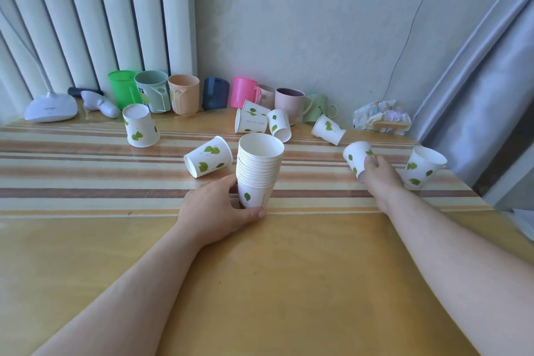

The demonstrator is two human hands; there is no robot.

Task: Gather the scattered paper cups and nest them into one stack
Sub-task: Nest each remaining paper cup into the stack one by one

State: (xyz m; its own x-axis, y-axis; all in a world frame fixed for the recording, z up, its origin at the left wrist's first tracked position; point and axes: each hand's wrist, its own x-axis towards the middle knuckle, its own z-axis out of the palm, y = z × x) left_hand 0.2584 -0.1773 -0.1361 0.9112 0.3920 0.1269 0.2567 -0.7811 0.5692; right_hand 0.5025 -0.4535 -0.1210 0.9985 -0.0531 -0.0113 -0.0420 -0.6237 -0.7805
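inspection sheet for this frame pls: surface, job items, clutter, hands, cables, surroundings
Surface: striped table, wood-toned.
Job's things: upright nested stack; loose paper cups scattered, one inverted, several on their sides.
Clutter: plastic mugs along the wall, white lamp base, crumpled wrappers.
Hands: left hand grips the stack's base; right hand holds a tipped cup.
Cables: thin wire down the wall.
Surroundings: radiator, curtain.
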